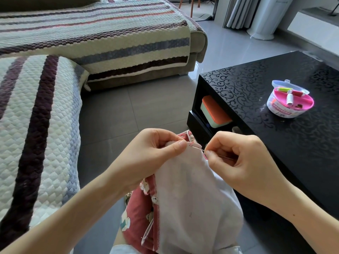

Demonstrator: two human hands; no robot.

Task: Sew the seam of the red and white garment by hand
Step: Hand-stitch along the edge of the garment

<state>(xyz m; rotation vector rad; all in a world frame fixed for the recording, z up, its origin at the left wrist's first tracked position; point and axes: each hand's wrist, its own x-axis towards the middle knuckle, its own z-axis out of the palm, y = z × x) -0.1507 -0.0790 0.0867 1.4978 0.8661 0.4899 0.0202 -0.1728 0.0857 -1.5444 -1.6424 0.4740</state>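
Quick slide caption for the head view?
Left hand pinches the red and white garment; right hand holds the needle entering its seam.

A home living room. A sofa with a cream, maroon-striped quilted cover (45, 125) stretches left of the left grip (146, 154). A glossy black scroll-patterned table (247, 85) stands right of the right grip (244, 158).

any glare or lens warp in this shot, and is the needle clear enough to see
Head view: glare washes the far end of the black table and the floor tiles; wide-angle warp bows the sofa edges; the needle is thin but sharp at the garment edge.
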